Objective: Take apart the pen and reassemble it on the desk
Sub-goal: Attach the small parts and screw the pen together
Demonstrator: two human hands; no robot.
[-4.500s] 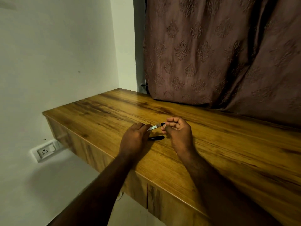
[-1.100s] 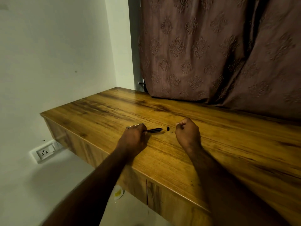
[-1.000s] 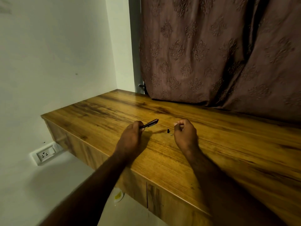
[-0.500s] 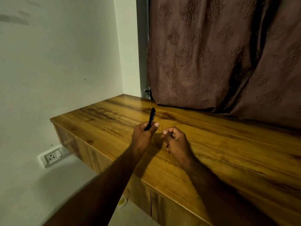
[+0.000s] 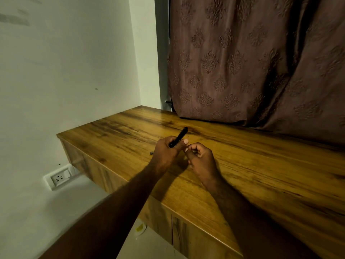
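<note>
My left hand (image 5: 165,153) is shut on the black pen barrel (image 5: 179,136) and holds it above the wooden desk (image 5: 261,174), its free end tilted up and to the right. My right hand (image 5: 202,159) is just to the right, fingertips pinched on a small thin pen part (image 5: 187,144) close to the left thumb. The part is too small to identify. Another small grey pen piece (image 5: 151,152) lies on the desk, just left of my left hand.
A brown patterned curtain (image 5: 242,62) hangs behind the desk and rests on its back edge. A white wall with a socket (image 5: 58,178) is on the left. The desk's front edge and cabinet doors (image 5: 158,217) run below my forearms.
My left hand has lifted the black barrel off the desk and tilted it upward. My right hand has picked up a small part from the desk and brought it next to the barrel.
</note>
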